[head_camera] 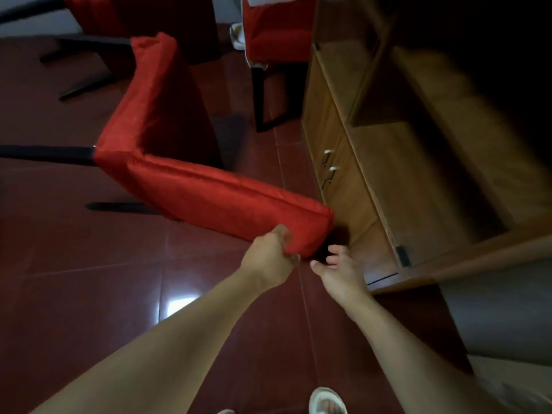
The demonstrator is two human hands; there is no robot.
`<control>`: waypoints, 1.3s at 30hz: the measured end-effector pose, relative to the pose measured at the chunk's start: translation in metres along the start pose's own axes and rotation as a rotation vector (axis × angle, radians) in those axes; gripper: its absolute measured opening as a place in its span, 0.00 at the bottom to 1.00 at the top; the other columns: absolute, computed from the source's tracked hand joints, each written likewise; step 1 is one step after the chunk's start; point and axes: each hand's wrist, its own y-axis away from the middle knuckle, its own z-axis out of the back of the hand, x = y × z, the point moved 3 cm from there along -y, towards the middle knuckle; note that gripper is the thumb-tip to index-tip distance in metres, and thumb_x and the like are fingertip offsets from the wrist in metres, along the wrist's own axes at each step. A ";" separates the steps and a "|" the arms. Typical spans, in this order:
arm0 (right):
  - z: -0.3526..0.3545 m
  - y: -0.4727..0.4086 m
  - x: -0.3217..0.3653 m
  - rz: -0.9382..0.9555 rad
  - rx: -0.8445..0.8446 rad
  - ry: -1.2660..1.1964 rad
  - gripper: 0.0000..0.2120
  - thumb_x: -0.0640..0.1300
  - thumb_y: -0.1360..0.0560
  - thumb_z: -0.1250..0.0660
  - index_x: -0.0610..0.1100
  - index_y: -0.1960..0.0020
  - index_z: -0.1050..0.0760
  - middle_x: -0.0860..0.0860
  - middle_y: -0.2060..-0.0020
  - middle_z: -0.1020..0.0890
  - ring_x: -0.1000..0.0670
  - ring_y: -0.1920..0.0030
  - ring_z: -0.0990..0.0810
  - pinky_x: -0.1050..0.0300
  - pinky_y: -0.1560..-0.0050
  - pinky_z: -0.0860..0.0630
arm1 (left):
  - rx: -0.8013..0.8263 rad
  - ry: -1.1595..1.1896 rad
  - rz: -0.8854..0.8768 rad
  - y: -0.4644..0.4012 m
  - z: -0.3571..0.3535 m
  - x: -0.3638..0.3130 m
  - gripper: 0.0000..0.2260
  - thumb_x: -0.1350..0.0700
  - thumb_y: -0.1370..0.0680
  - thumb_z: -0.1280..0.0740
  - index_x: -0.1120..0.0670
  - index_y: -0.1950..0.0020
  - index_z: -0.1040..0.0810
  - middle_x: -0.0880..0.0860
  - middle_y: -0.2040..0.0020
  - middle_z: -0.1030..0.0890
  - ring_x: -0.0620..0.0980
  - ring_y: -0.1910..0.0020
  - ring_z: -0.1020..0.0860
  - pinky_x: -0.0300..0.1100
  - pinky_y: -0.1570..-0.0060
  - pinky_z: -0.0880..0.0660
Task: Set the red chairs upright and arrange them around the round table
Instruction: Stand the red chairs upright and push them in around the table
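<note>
A red chair lies on its side on the dark red tiled floor, its black legs pointing left and the top of its backrest toward me. My left hand grips the near top corner of that backrest. My right hand hovers just right of the same corner with fingers spread, holding nothing. A second red chair stands upright at the back, beside the cabinet. A third red chair lies tipped over at the top left, its black legs stretched across the floor. The round table is out of view.
A tall wooden cabinet with metal handles runs along the right, close to the fallen chair's backrest. A white slipper lies at the back. My own slippered foot shows at the bottom edge.
</note>
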 end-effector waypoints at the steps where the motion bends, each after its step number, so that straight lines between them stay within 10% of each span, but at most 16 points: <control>1: -0.008 -0.013 -0.013 0.009 -0.015 -0.006 0.28 0.49 0.27 0.30 0.46 0.30 0.35 0.46 0.37 0.26 0.47 0.40 0.24 0.47 0.37 0.28 | -0.007 -0.023 -0.017 -0.012 -0.014 0.008 0.16 0.57 0.27 0.30 0.54 0.40 0.26 0.53 0.46 0.19 0.54 0.45 0.21 0.47 0.44 0.25; 20: -0.070 -0.164 -0.103 0.337 -0.216 -0.137 0.37 0.55 0.26 0.32 0.47 0.24 0.46 0.47 0.28 0.35 0.45 0.29 0.34 0.47 0.31 0.35 | -0.558 -0.373 -0.544 -0.091 -0.113 0.060 0.28 0.55 0.31 0.25 0.49 0.34 0.31 0.48 0.41 0.29 0.47 0.43 0.29 0.43 0.47 0.26; 30: -0.077 -0.188 -0.098 0.583 -0.234 -0.315 0.40 0.48 0.29 0.26 0.48 0.24 0.45 0.49 0.30 0.30 0.49 0.31 0.31 0.48 0.31 0.33 | -0.649 -0.754 -0.636 -0.126 -0.117 0.040 0.41 0.55 0.34 0.23 0.46 0.26 0.42 0.49 0.26 0.39 0.50 0.26 0.44 0.55 0.27 0.49; 39: -0.093 -0.211 -0.101 0.444 -0.244 -0.491 0.09 0.38 0.24 0.33 0.46 0.45 0.25 0.47 0.47 0.20 0.44 0.42 0.22 0.58 0.42 0.28 | -0.580 -1.005 -0.606 -0.154 -0.103 0.031 0.48 0.45 0.36 0.23 0.45 0.24 0.50 0.50 0.28 0.37 0.52 0.27 0.41 0.55 0.28 0.46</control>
